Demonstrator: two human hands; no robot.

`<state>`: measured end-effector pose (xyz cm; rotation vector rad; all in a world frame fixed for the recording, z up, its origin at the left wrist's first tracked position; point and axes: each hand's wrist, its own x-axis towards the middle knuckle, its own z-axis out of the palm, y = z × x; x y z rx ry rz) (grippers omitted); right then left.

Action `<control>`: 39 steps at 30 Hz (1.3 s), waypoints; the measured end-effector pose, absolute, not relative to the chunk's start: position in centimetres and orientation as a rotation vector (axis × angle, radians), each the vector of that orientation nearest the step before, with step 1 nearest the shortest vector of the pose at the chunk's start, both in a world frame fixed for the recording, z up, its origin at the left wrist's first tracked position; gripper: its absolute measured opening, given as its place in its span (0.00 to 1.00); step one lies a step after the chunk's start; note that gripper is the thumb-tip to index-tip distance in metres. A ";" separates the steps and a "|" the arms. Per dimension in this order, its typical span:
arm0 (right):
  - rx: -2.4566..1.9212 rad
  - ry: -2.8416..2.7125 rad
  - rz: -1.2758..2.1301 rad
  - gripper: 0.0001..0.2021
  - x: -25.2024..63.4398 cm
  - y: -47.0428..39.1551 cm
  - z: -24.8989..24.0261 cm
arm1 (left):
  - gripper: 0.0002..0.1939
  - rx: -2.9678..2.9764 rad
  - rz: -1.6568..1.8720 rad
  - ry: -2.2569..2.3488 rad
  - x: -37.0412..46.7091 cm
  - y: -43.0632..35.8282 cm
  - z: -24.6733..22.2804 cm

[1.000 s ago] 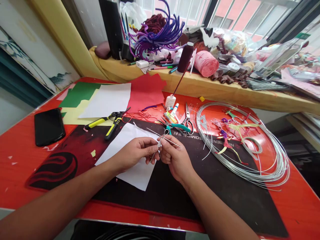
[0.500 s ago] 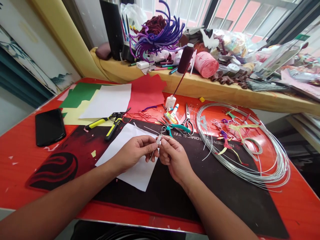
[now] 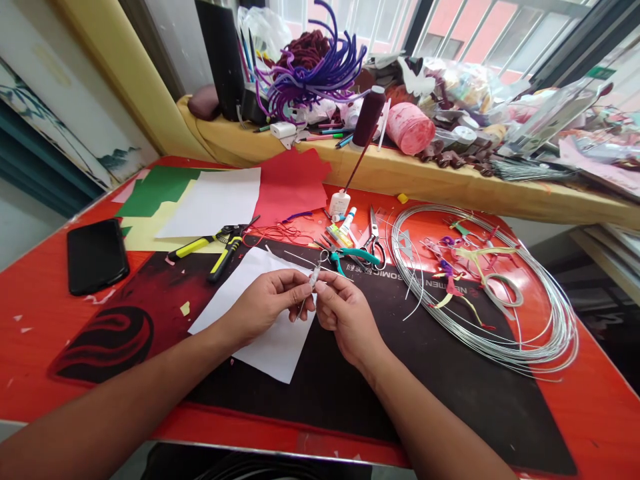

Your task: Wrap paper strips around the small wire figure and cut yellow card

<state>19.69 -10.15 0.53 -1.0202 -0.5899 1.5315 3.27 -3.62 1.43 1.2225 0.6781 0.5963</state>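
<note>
A small wire piece wrapped in white is held between both hands, with a small loop at its top and thin wire ends sticking out. My left hand pinches it from the left, fingers closed. From the right, my right hand has thumb and forefinger closed at the same piece. Under my left hand lies a white sheet of paper on the black mat. Teal-handled pliers lie just beyond the fingertips.
Yellow-black wire strippers, a phone and coloured paper lie left and behind. Scissors and a glue bottle stand beyond the hands. A large wire coil covers the right side, with small coloured wire figures inside.
The white-wrapped piece has turned slightly between my fingers, and more of its white wrapping shows. The view has shifted a little; both hands keep their pinch.
</note>
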 end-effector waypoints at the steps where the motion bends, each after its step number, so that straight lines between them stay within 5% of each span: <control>1: -1.024 -0.591 1.523 0.22 19.7 -10.2 0.5 | 0.21 1.227 0.602 0.685 3.3 -3.6 1.5; 39: -1.070 -0.568 1.442 0.21 19.5 -10.1 0.6 | 0.16 1.248 0.573 0.730 3.3 -3.6 1.0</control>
